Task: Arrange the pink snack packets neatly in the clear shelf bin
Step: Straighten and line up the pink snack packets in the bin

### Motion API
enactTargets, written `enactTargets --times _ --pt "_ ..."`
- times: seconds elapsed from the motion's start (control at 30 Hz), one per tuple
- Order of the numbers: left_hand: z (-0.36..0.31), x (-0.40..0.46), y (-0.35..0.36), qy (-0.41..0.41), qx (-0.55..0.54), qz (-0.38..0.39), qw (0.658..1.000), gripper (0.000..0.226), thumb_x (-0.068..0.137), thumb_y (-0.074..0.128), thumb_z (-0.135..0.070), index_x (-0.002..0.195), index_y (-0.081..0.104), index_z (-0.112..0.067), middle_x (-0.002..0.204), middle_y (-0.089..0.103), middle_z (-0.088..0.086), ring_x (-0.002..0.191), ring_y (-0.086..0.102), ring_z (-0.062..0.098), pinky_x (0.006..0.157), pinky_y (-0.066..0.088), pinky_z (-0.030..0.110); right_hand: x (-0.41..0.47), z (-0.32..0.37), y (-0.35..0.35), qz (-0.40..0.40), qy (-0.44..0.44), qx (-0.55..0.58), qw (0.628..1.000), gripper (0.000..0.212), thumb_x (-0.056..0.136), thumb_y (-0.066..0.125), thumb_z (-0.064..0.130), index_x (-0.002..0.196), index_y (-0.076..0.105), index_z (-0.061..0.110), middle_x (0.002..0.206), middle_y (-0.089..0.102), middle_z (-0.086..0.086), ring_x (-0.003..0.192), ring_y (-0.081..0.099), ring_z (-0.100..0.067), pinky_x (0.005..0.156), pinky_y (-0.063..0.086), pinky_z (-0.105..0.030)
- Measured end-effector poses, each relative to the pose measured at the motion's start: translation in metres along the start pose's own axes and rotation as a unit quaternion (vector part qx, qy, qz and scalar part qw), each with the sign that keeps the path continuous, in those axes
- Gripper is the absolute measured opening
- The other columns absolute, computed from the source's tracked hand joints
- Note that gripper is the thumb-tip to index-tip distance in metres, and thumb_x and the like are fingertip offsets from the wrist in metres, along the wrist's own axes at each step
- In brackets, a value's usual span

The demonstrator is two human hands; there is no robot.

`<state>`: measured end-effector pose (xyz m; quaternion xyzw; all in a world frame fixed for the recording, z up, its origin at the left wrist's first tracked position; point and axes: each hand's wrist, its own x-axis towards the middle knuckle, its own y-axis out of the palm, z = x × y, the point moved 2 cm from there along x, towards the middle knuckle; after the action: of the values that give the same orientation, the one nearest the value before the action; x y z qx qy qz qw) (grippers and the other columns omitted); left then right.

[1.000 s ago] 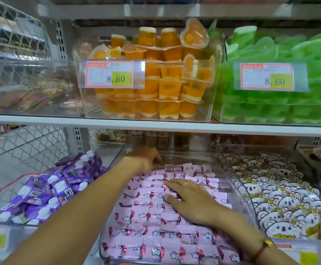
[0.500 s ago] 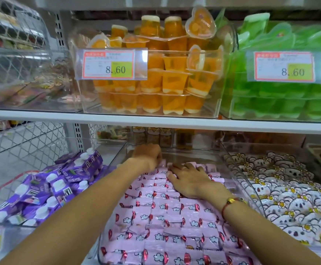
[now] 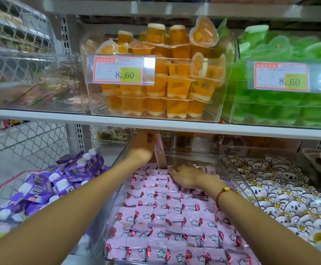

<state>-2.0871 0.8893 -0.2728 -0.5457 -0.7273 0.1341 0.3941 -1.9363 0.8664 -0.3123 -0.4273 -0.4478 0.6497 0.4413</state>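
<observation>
our left grip (image 3: 143,145) pinches one packet (image 3: 160,154) upright at bin (image 3: 232,165) rear; right hand (image 3: 187,175) flat, open on packets (image 3: 161,213).

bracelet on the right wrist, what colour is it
Red cord bracelet with a small gold charm, clearest in the head view.

We see a white shelf board (image 3: 175,127) crossing in front of us, with clear bins of orange jelly cups (image 3: 156,88) and green cups (image 3: 282,104) standing on it. Wire mesh panelling (image 3: 27,138) closes the left side. Light is even and bright.
</observation>
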Motion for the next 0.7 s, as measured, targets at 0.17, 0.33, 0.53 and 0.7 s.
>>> enactTargets --times 0.17,0.33,0.53,0.7 --pt "-0.007 -0.015 -0.016 -0.084 -0.212 -0.099 0.969 0.025 0.098 0.049 -0.021 0.106 0.058 0.0 0.109 0.066 0.016 0.097 0.064 0.03 0.084 0.054 0.04 -0.007 0.012 -0.009 -0.15 -0.041 0.159 0.975 0.036 0.092 0.051 0.041 0.12 0.051 0.019 0.094 0.067 -0.007 0.079 0.064 -0.023 0.074 0.056 -0.038" --pt "-0.016 -0.033 -0.025 -0.159 -0.407 -0.046 0.898 0.012 0.098 0.048 -0.011 0.097 0.059 -0.006 0.106 0.066 0.014 0.088 0.065 0.023 0.072 0.057 0.029 -0.025 0.015 -0.021 -0.328 -0.074 0.332 0.881 0.074 0.076 0.076 0.032 0.134 0.033 0.015 0.123 0.055 -0.008 0.109 0.058 -0.026 0.088 0.053 -0.04" --pt "-0.009 -0.046 -0.028 -0.142 -0.374 0.068 0.914 0.017 0.098 0.047 -0.019 0.112 0.055 -0.014 0.121 0.06 0.009 0.106 0.061 0.022 0.077 0.057 0.03 -0.047 0.011 -0.026 -0.224 -0.097 0.451 0.858 0.026 0.081 0.072 0.027 0.103 0.063 0.016 0.078 0.065 0.013 0.063 0.062 0.005 0.055 0.045 -0.004" --pt "-0.009 -0.052 -0.031 0.044 -0.185 0.186 0.964 0.03 0.095 0.052 -0.029 0.126 0.053 -0.028 0.119 0.058 -0.008 0.115 0.055 0.011 0.101 0.046 0.034 -0.054 0.005 -0.023 0.001 -0.009 0.649 0.761 0.031 0.085 0.066 0.031 0.111 0.064 0.013 0.082 0.072 -0.009 0.055 0.056 -0.007 0.041 0.041 -0.013"
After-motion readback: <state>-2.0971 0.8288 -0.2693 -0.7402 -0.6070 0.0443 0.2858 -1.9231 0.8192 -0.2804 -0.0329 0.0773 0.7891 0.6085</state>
